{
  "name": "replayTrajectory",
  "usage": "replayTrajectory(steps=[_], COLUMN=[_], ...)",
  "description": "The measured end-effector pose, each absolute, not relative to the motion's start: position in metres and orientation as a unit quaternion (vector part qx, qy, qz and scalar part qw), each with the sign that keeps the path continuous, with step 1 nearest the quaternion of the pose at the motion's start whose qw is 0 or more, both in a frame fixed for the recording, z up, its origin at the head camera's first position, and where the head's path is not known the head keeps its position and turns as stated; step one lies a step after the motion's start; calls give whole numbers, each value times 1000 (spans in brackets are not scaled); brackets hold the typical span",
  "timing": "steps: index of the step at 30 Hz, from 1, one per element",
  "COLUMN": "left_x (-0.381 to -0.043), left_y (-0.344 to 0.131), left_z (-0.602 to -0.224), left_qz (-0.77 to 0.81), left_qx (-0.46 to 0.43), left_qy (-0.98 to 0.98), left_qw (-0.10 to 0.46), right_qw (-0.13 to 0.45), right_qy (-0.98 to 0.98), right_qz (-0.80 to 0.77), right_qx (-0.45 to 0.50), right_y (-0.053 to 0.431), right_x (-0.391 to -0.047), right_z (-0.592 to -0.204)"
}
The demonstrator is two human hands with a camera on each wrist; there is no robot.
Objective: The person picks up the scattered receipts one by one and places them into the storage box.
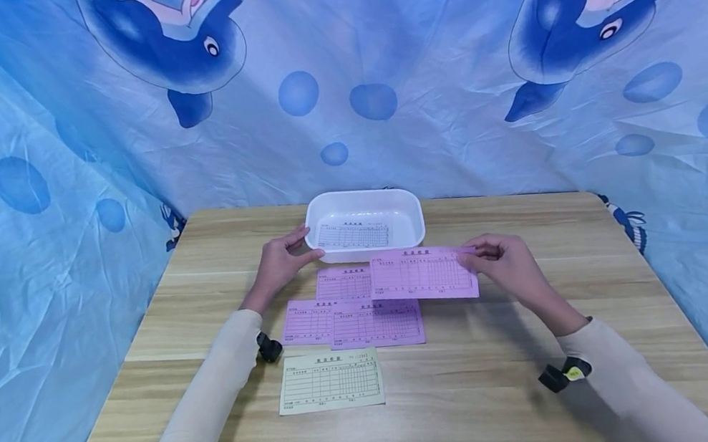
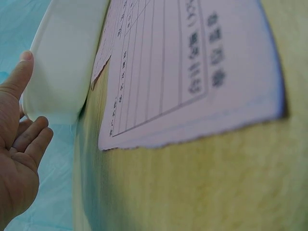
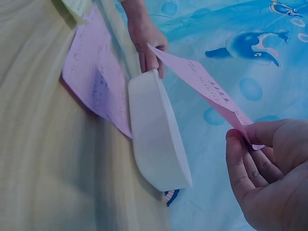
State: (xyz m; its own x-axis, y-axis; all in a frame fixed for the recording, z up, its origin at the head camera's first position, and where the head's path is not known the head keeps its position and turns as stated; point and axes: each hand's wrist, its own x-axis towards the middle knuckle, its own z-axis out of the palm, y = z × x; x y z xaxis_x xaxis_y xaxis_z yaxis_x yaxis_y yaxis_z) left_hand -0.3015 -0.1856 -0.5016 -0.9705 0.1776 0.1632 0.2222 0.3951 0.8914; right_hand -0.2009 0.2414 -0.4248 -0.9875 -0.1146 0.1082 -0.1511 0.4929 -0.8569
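The right hand pinches the right end of a pink slip between thumb and curled fingers — the slip hangs above the table, long axis running left to right, its far edge just near of the white tray. The tray lies up and to the left of the gripping fingers, so the slip's free left end is the part nearest it. The left hand rests against the tray's left rim, thumb and fingers straight, holding nothing. Inside the tray lies one white slip. More pink slips and a yellow slip lie flat nearer the person.
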Motion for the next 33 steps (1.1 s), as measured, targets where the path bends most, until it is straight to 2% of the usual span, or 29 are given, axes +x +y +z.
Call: replayTrajectory(steps=[10,33], left_x=[-302,-301], left_y=[-186,-187], left_z=[-502,-503], left_qz=[-532,-542], left_qx=[-121,-118], left_qy=[-838,-832], left_qw=[25,14], right_qw=[11,66], right_qy=[-849,-814], right_qz=[527,574], right_qx=[41,59], right_y=[230,199], right_x=[-221,-280], right_z=[-413,-400])
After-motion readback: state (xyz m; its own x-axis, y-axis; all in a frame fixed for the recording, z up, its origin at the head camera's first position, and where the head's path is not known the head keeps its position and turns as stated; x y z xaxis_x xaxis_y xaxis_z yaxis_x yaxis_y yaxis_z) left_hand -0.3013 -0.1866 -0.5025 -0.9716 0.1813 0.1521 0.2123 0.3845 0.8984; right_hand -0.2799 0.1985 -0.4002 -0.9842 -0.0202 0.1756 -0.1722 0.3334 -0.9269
